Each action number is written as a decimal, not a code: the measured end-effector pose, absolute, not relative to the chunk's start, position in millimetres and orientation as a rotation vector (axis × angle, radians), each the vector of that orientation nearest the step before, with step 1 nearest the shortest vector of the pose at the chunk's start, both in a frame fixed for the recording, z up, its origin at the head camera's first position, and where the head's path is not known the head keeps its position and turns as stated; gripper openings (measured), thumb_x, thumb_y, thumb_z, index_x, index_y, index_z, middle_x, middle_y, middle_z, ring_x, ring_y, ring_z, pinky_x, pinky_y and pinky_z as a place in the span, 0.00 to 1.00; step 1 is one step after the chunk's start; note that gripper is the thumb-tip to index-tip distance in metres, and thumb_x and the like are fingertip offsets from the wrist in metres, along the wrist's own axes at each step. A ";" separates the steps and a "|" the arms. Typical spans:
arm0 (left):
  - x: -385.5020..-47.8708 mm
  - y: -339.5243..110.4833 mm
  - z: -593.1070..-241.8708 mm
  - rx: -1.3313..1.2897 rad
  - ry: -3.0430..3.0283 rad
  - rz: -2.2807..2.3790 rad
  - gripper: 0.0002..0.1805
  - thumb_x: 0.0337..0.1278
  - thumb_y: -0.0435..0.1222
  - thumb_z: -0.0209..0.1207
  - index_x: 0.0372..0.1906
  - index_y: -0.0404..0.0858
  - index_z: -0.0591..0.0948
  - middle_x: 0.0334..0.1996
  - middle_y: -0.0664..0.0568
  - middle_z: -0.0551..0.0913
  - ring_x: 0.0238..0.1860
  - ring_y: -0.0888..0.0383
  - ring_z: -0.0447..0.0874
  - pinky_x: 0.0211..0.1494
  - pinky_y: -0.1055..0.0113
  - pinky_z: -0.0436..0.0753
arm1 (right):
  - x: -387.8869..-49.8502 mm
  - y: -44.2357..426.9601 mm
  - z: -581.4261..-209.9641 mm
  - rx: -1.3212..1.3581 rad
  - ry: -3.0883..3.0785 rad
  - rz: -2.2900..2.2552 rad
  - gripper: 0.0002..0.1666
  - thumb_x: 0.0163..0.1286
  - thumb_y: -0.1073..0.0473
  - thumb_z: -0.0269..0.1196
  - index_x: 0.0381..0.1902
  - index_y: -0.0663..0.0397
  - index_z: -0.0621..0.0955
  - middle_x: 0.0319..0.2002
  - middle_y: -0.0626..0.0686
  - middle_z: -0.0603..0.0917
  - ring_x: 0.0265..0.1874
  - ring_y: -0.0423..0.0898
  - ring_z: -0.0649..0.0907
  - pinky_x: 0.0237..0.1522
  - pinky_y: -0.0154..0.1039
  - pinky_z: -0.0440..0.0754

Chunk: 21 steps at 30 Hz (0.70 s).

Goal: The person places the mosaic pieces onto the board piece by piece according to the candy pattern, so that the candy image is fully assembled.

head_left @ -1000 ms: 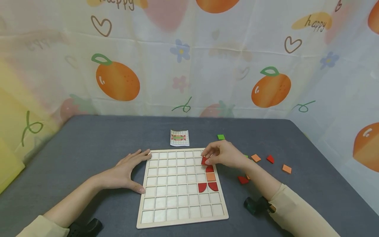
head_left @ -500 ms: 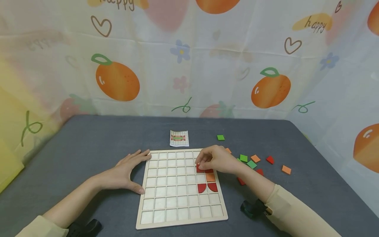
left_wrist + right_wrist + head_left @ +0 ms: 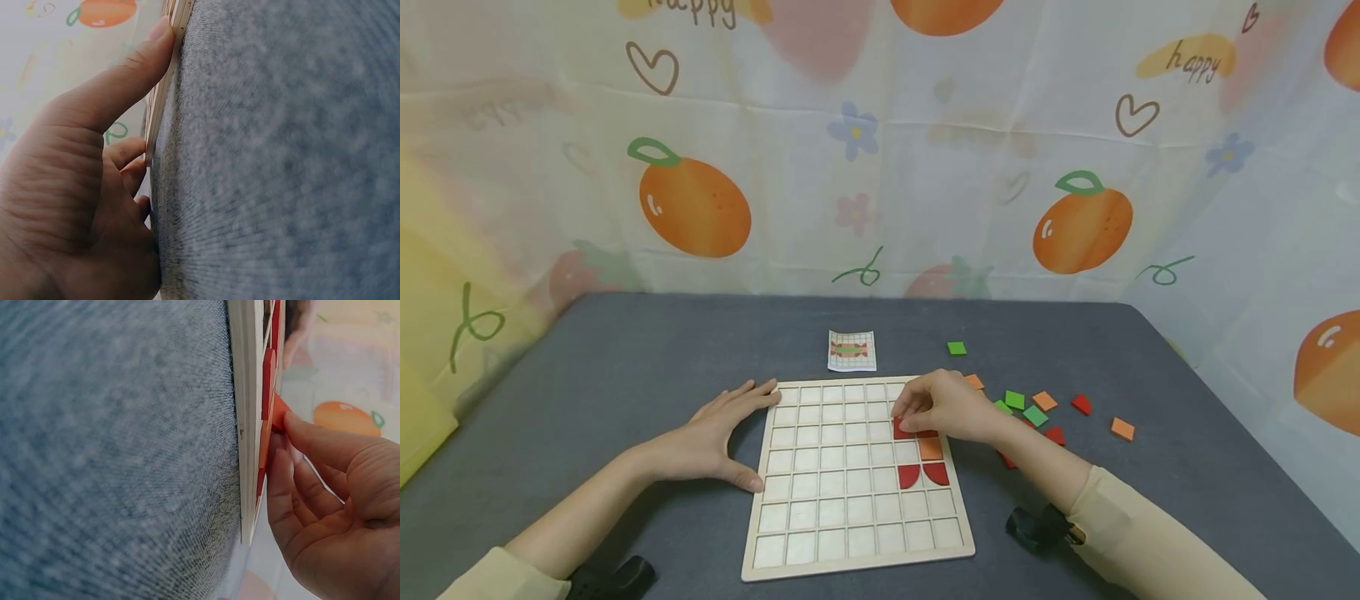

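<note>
A wooden grid board (image 3: 830, 487) lies on the dark table. My left hand (image 3: 707, 442) rests against its left edge, thumb low and fingers spread toward the top corner. Over the right part of the board, my right hand (image 3: 951, 406) pinches a red tile (image 3: 901, 431) between thumb and fingers; its full shape is hidden. In the right wrist view that red tile (image 3: 280, 415) is tilted against the board. Below the hand sit an orange square tile (image 3: 930, 449) and two red quarter-round tiles (image 3: 908, 476). Another red tile shows partly beside the pinched one.
A small pattern card (image 3: 852, 351) lies behind the board. Right of the board are several loose tiles, among them a green tile (image 3: 1036, 416), an orange tile (image 3: 1123, 429) and a red tile (image 3: 1081, 404). One green tile (image 3: 957, 348) lies farther back. A printed curtain (image 3: 865, 167) hangs behind the table.
My right hand has moved left and toward me with the red tile, down to the cell left of the upper red one, then stayed nearly still. The left hand has kept its place.
</note>
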State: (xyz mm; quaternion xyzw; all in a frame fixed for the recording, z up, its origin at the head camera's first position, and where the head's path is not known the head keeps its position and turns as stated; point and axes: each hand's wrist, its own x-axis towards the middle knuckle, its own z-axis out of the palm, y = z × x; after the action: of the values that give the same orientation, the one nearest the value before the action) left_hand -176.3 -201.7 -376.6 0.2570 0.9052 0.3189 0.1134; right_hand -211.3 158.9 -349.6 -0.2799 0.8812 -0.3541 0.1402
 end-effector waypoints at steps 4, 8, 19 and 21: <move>-175.9 -201.4 -375.6 0.755 2.658 0.941 0.59 0.34 0.57 0.75 0.76 0.44 0.61 0.80 0.43 0.51 0.80 0.32 0.38 0.70 0.24 0.41 | -210.6 156.9 -348.2 -0.801 2.564 -1.007 0.05 0.62 0.61 0.69 0.37 0.45 0.88 0.31 0.46 0.90 0.31 0.35 0.85 0.36 0.32 0.83; -175.6 -200.7 -374.8 0.763 2.659 0.943 0.59 0.34 0.57 0.75 0.76 0.43 0.62 0.80 0.43 0.52 0.79 0.31 0.39 0.70 0.25 0.41 | -209.6 156.2 -347.6 -0.800 2.574 -0.995 0.05 0.62 0.61 0.69 0.36 0.46 0.88 0.31 0.46 0.90 0.31 0.35 0.85 0.36 0.31 0.83; -174.6 -201.0 -374.6 0.759 2.648 0.950 0.59 0.35 0.57 0.75 0.76 0.44 0.61 0.80 0.44 0.51 0.79 0.31 0.38 0.70 0.25 0.40 | -211.0 154.9 -350.8 -0.840 2.614 -0.952 0.05 0.61 0.61 0.70 0.36 0.46 0.89 0.30 0.44 0.89 0.29 0.33 0.83 0.34 0.29 0.82; -174.6 -201.0 -374.7 0.760 2.650 0.949 0.59 0.35 0.57 0.75 0.76 0.44 0.61 0.80 0.44 0.51 0.79 0.31 0.38 0.70 0.25 0.41 | -210.8 154.5 -350.9 -0.846 2.617 -0.945 0.05 0.61 0.61 0.71 0.36 0.46 0.89 0.30 0.44 0.89 0.29 0.32 0.83 0.34 0.29 0.82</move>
State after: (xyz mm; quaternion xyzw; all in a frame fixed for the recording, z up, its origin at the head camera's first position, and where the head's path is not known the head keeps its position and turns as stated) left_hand -174.6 -201.0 -374.7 0.2590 0.9031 0.3234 0.1128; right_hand -210.8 154.5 -350.9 -0.2888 0.8938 -0.3228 0.1165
